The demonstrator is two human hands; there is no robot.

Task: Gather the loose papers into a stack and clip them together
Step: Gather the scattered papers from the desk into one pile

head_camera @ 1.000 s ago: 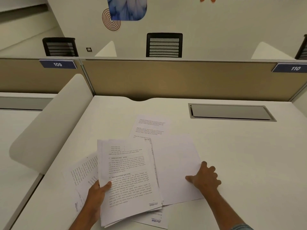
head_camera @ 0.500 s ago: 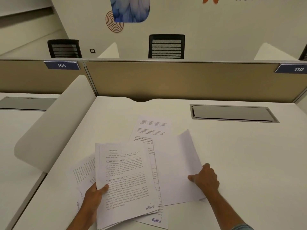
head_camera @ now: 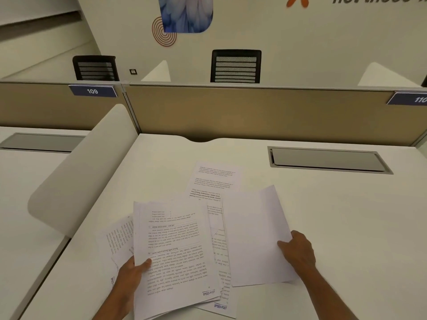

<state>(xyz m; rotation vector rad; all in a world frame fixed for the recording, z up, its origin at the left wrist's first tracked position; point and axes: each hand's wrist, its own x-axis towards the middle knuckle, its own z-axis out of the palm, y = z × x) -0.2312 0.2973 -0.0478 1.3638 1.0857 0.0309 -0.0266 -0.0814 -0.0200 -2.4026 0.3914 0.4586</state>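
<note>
Now our left hand reaches forward, thumb pinching a stack of printed papers. Our right hand grips a blank sheet, seemingly lifted off the desk.

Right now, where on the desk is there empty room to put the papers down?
The desk is bare right of the right hand, below the metal hatch. It is also bare between the curved divider and the far sheet. The middle is crowded with papers.
</note>
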